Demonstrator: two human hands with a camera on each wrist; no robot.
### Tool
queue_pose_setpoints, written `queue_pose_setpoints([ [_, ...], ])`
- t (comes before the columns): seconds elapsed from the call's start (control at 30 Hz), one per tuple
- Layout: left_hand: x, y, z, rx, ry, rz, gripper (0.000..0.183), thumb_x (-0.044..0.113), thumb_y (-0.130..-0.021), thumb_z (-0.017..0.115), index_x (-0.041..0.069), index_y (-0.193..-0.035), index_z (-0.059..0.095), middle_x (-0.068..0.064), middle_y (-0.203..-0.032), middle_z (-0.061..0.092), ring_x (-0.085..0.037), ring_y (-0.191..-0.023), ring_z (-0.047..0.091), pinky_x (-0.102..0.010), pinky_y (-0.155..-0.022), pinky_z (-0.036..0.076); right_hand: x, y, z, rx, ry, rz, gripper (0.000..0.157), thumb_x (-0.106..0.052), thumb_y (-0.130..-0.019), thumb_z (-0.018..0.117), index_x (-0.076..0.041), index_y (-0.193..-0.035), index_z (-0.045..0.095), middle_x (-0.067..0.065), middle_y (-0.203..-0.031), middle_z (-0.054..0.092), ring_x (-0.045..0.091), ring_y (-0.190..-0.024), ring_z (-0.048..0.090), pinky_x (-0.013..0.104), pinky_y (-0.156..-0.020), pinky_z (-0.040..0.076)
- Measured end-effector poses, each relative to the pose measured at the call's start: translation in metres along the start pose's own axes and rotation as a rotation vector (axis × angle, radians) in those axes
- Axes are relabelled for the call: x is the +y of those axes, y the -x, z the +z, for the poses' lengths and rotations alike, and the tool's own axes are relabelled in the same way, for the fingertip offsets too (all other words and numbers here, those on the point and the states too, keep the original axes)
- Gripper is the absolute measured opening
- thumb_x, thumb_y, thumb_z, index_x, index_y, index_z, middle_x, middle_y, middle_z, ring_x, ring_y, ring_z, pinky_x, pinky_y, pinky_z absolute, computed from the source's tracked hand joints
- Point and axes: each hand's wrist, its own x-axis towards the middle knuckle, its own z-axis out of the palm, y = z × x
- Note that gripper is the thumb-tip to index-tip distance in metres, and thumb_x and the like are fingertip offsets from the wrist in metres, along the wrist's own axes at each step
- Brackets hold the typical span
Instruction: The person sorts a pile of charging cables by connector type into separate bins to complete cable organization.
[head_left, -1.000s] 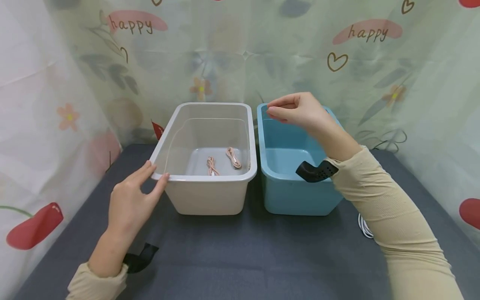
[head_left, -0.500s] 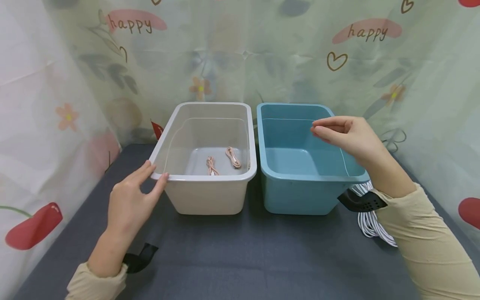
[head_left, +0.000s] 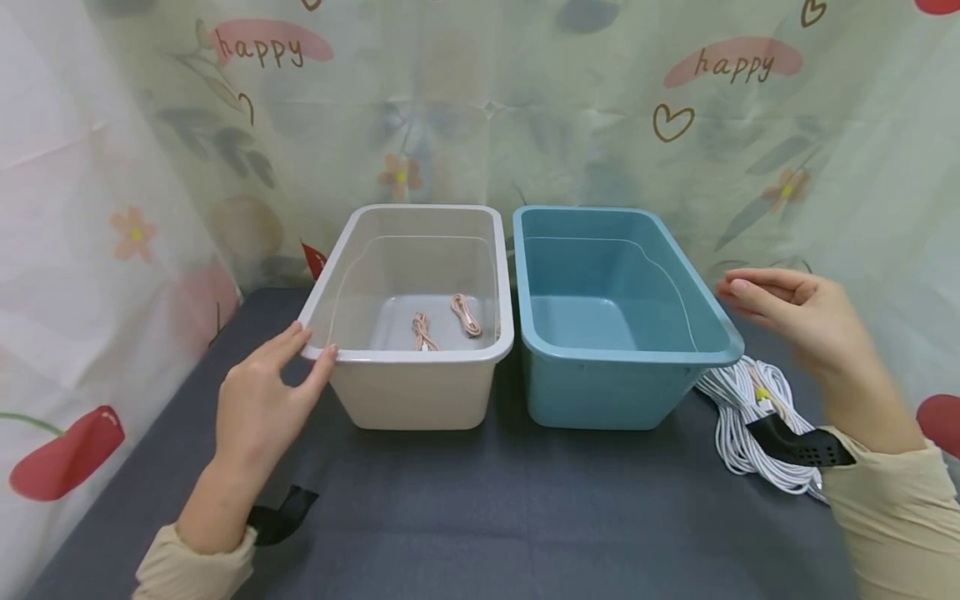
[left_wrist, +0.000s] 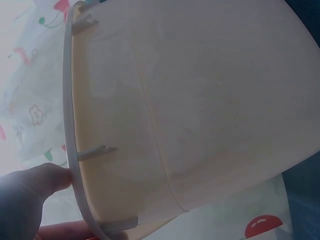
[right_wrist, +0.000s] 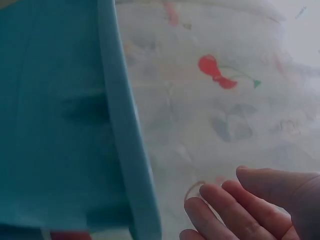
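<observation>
My left hand [head_left: 262, 400] touches the near left corner of a beige plastic bin [head_left: 416, 392], thumb on the front rim and fingers on the side rim. In the left wrist view, the thumb [left_wrist: 52, 177] meets the edge of that rim. Two small pinkish coiled cables, one [head_left: 423, 332] nearer and one [head_left: 467, 315] farther right, lie inside the bin. To the right of a blue bin [head_left: 600, 392], my right hand [head_left: 817, 333] hovers with loosely bent fingers and nothing in them. Below it sits a pile of coiled white cables [head_left: 750, 425], partly covered by the wrist strap.
Both bins stand side by side on a dark grey cloth [head_left: 487, 517], a narrow gap between them. Patterned curtains [head_left: 480, 100] close off the back and sides. A yellow bit [head_left: 762, 393] shows among the white cables.
My right hand has moved from above the blue bin rightward and down to beyond its right rim, uncovering the white cables. The left hand stays at the beige bin's corner.
</observation>
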Motion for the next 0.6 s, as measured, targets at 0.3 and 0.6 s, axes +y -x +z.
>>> queue_pose_setpoints([
  [0.3,0.002,-0.002,0.001,-0.004,0.003,-0.005,0.042,0.026,-0.085,0.066,-0.002,-0.116,0.064,-0.022,-0.121,0.062,-0.041,-0.112,0.058,-0.057,-0.09,0.045,0.026,0.02,-0.032,0.062,-0.068,0.04,0.021,-0.002,-0.09,0.057,-0.017,-0.097,0.072,-0.012,-0.088,0.074,-0.003,-0.083,0.069,0.009,-0.07,0.051],
  [0.6,0.001,0.0,0.004,-0.002,0.05,-0.024,0.045,0.025,-0.086,0.065,-0.004,-0.12,0.061,-0.021,-0.125,0.059,-0.039,-0.114,0.056,-0.056,-0.092,0.045,0.061,0.032,-0.059,0.111,0.252,0.186,0.019,-0.018,-0.092,0.059,-0.037,-0.092,0.065,-0.03,-0.081,0.067,-0.016,-0.076,0.061,0.004,-0.063,0.047],
])
